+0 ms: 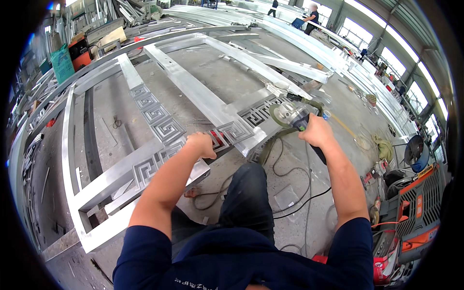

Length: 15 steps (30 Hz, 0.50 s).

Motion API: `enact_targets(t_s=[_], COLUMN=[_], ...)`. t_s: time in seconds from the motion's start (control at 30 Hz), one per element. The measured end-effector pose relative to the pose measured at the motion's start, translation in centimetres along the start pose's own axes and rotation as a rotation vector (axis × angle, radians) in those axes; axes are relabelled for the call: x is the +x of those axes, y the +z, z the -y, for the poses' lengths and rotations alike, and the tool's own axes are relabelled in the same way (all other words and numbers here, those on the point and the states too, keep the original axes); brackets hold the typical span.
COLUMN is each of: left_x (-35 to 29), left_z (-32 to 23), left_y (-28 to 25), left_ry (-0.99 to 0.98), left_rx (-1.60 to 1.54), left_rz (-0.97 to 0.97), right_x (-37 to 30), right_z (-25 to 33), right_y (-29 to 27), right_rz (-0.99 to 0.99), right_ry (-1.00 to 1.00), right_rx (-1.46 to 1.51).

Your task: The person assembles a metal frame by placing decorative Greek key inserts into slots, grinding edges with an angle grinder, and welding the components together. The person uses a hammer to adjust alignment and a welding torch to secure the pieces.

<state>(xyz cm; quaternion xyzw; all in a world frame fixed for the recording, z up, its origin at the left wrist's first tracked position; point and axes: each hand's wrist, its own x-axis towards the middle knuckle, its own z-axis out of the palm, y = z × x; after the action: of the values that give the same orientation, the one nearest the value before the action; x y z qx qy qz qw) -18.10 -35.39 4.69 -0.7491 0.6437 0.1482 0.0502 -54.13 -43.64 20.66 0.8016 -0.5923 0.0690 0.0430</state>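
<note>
In my right hand (316, 131) is an angle grinder (291, 114), my fingers wrapped round its body. The grinder's disc side is close to the fretwork at the right end of a silvery metal frame (186, 87). My left hand (200, 144) is closed, down at the frame's near crossbar; what its fingers grip is hidden. Square spiral fretwork panels (166, 129) run along the bars, with another spiral panel (234, 131) just right of my left hand. Between that panel and the hand shows a bit of something red (218, 140).
Cables (309, 193) lie looped on the concrete floor by my knee. At right stand a blue drum fan (414, 152) and an orange-and-grey machine (418, 208). Long metal profiles (309, 43) are stacked beyond the frame. A person (311, 20) stands far off at the back.
</note>
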Motion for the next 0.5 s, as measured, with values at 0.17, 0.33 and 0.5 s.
enact_targets(t_s=[0.17,0.33,0.5], left_x=[1.2,2.5,1.9], left_z=[0.9,1.0,0.9], left_y=[-1.2,-2.6,-2.6], left_ry=[0.259,0.275,0.18], left_rx=[-0.15,-0.134,-0.232], left_rz=[0.108,0.021,-0.104], right_x=[0.6,1.0,1.4], right_z=[0.4,1.5,3.1], right_y=[0.4,0.4,1.0], right_rz=[0.008,0.02,0.06], right_ry=[-0.02,-0.022,-0.05], right_rx=[-0.01,0.002,-0.016])
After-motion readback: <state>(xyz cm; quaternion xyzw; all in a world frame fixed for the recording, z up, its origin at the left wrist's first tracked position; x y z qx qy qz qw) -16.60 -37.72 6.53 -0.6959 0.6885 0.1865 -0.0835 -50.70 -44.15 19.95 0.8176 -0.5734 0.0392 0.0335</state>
